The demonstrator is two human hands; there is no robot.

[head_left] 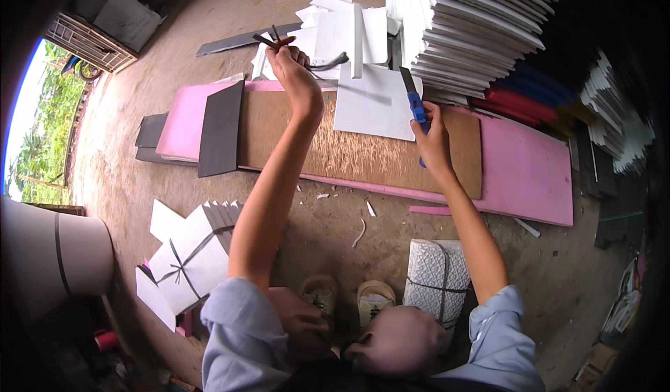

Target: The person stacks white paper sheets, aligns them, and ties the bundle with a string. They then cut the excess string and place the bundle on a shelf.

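Note:
My left hand (287,61) is raised beyond the left part of the work board, its fingers closed around some thin dark strips (329,63) whose ends stick out on both sides. My right hand (434,141) grips a blue utility knife (417,107), its dark blade pointing away from me over the edge of a white foam sheet (370,102). That sheet lies on the far side of a scored brown wooden board (412,165). A dark grey sheet (222,130) rests across the board's left end.
Pink foam sheets (527,169) lie under the board. Loose white offcuts (335,36) are heaped beyond it, beside a tall stack of white sheets (474,29). Nearer me are a tied white bundle (188,259) and a strapped textured silver-white bundle (433,273). Scraps (370,209) litter the floor.

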